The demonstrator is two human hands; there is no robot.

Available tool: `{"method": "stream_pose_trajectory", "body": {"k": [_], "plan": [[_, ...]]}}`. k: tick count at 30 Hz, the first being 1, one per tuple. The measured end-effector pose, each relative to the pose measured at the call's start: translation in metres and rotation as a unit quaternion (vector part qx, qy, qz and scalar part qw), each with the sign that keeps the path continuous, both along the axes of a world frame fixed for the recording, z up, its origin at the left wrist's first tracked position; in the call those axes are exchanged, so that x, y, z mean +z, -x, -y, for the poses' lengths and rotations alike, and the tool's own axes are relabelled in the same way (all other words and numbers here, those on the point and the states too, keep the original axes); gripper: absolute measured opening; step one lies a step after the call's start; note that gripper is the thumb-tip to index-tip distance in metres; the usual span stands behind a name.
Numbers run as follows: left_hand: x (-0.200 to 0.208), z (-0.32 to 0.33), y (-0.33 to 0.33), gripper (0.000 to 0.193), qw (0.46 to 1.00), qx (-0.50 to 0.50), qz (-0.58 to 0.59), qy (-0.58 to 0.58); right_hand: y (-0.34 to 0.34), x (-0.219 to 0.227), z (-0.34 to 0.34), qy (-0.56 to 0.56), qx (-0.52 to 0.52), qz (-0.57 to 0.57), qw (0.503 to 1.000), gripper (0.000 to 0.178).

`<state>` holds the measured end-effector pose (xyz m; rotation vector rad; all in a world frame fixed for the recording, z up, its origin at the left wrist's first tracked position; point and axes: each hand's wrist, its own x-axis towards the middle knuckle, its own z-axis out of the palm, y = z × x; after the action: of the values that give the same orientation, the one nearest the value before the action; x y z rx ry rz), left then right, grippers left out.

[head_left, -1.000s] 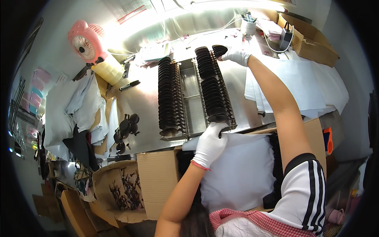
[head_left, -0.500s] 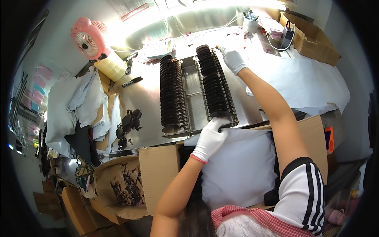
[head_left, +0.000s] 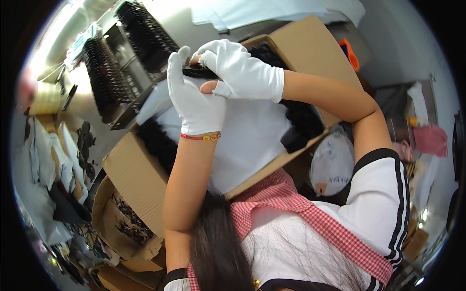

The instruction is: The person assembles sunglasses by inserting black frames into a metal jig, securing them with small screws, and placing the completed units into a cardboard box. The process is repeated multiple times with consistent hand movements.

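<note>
White gloves cover both of my hands, which meet above an open cardboard box lined with white sheeting. My right hand [head_left: 238, 70], its bare thumb and fingertip showing, closes on a dark glossy piece [head_left: 200, 73], perhaps a lens. My left hand [head_left: 196, 104] is raised beside it, palm toward the piece and fingers stretched out. The piece is partly hidden between the hands. Beyond them stands a metal rack [head_left: 124, 63] with two rows of dark lens-like discs [head_left: 145, 36].
White sheeting [head_left: 242, 140] and black padding [head_left: 303, 126] fill the cardboard box [head_left: 136, 174]. Left of it, another box [head_left: 104, 208] holds small dark parts. Sunglasses [head_left: 86, 140] and a black marker [head_left: 71, 97] lie on the metal table. White paper [head_left: 257, 12] is at the back.
My view has turned toward the box. Both hands have left the rack and come together above the sheeting, with a dark piece now in my right hand.
</note>
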<state>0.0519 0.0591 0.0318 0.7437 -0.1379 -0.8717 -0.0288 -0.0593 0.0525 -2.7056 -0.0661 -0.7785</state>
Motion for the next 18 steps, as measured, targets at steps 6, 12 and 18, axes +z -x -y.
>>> {"method": "stream_pose_trajectory", "body": {"k": [6,12,18], "plan": [[-0.036,-0.016,0.078,0.041,0.981,-0.169,0.097,-0.021,0.101,-0.003,-0.004,0.038,-0.02,-0.15,0.988,0.034],[-0.041,-0.057,0.103,0.039,0.735,-0.338,0.554,-0.198,0.167,-0.023,-0.012,-0.019,0.053,-0.233,0.971,0.022],[-0.074,-0.041,0.108,0.037,0.572,-0.377,0.712,-0.153,0.197,-0.027,-0.022,0.058,0.008,-0.236,0.97,0.024]]}}
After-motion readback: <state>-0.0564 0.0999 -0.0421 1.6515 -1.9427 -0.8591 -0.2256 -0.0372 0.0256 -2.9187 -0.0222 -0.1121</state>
